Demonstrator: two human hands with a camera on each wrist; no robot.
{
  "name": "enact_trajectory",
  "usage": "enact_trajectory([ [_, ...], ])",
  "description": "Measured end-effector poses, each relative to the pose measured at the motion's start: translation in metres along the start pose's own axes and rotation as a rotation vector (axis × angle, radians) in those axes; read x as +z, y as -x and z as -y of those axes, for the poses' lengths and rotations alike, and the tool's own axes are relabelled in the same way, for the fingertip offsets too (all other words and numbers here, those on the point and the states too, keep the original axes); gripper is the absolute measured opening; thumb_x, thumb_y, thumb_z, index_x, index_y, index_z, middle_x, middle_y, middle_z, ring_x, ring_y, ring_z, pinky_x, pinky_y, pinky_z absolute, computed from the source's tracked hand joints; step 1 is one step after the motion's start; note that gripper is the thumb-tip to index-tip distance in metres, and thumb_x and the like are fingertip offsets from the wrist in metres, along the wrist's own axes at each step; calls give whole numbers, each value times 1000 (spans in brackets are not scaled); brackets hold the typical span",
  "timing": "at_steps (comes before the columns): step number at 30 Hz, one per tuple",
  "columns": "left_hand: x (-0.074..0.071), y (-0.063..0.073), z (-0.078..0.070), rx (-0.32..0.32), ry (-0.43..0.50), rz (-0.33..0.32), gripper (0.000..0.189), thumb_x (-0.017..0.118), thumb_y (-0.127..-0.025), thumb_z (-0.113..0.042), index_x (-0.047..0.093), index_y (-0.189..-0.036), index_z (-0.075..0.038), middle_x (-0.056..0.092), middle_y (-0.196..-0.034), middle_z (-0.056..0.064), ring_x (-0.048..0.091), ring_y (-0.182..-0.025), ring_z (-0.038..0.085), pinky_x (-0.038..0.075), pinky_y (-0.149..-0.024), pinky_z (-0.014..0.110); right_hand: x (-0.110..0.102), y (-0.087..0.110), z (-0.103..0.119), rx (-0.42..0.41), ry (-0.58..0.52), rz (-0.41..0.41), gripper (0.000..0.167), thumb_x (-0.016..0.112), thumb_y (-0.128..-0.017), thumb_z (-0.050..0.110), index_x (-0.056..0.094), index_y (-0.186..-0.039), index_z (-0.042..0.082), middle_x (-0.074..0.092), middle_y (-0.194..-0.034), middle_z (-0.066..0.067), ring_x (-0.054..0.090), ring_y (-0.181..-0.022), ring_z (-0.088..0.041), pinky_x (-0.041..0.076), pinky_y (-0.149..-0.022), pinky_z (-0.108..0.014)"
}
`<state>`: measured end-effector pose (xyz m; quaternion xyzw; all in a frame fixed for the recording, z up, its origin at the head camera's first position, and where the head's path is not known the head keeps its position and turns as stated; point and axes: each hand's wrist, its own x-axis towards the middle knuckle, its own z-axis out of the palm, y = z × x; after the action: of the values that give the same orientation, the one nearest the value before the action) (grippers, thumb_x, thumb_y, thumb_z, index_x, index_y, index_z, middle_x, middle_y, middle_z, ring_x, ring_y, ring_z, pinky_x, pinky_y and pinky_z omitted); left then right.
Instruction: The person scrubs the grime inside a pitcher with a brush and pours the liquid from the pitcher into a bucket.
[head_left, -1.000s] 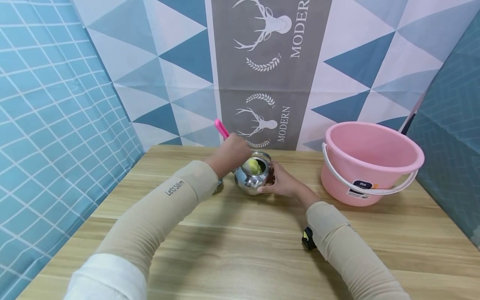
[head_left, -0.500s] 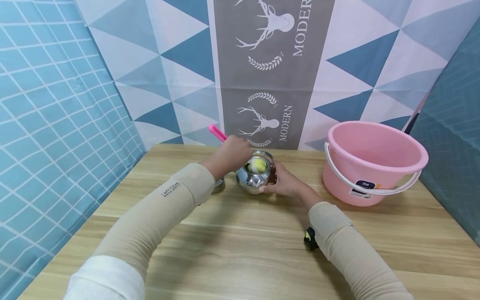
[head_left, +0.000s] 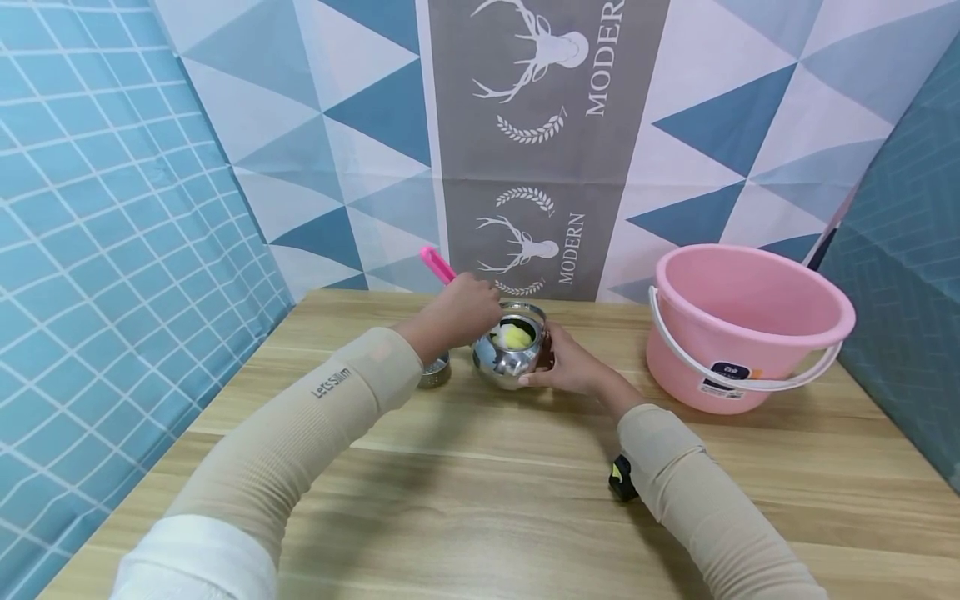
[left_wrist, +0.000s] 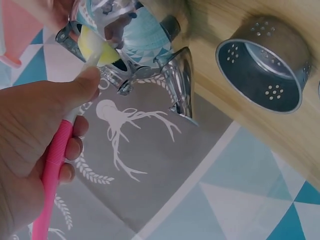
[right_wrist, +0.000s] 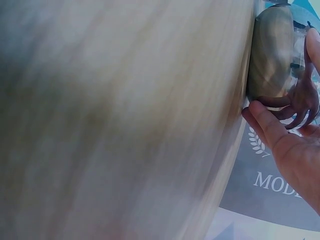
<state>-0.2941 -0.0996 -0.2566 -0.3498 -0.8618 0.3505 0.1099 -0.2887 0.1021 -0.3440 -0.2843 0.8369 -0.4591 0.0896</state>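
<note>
My left hand (head_left: 461, 308) grips a sponge brush with a pink handle (left_wrist: 52, 175) and white neck, its thumb laid along the neck in the left wrist view. The brush's yellow and white sponge head (head_left: 517, 337) sits in the mouth of a shiny steel teapot (head_left: 498, 368), its lower part hidden inside. Around the teapot's right side my right hand (head_left: 573, 362) holds the body, thumb at the front. The curved spout (left_wrist: 182, 82) shows in the left wrist view. In the right wrist view, fingers (right_wrist: 270, 125) lie against the pot's lower side.
A perforated steel strainer basket (left_wrist: 290, 42) stands on the wooden table (head_left: 480, 500) left of the teapot, partly behind the left wrist in the head view. At the right is a pink bucket (head_left: 675, 367) with a white handle. Patterned cloth (head_left: 375, 183) hangs right behind the table.
The brush handle has tipped left and the sponge head has shifted within the teapot's mouth. My left forearm has moved slightly left, uncovering more of the strainer basket. The right hand keeps its hold.
</note>
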Motion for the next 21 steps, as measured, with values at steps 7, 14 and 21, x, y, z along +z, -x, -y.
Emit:
enact_trajectory([
  [7, -5, -2, 2, 12, -34, 8, 16, 73, -83, -16, 73, -98, -18, 69, -98, -2, 62, -87, 17, 50, -76, 30, 3, -11, -25, 2, 34, -33, 84, 83, -79, 17, 31, -143, 4, 50, -119, -16, 49, -100, -27, 44, -84, -38],
  [14, -10, -5, 4, 16, -63, 4, 12, 73, -83, -17, 74, -95, -18, 69, -95, -2, 61, -83, 16, 50, -73, 29, 3, -10, -26, -5, 43, -36, 84, 83, -78, 19, 30, -142, 6, 49, -121, -14, 50, -101, -25, 45, -86, -37],
  [21, -15, -9, 5, 16, -89, 7, 12, 71, -85, -17, 75, -96, -19, 70, -95, -2, 62, -85, 17, 49, -75, 30, 4, -9, -26, 8, 54, -40, 86, 83, -78, 17, 29, -143, 5, 47, -126, -13, 49, -105, -25, 44, -89, -37],
])
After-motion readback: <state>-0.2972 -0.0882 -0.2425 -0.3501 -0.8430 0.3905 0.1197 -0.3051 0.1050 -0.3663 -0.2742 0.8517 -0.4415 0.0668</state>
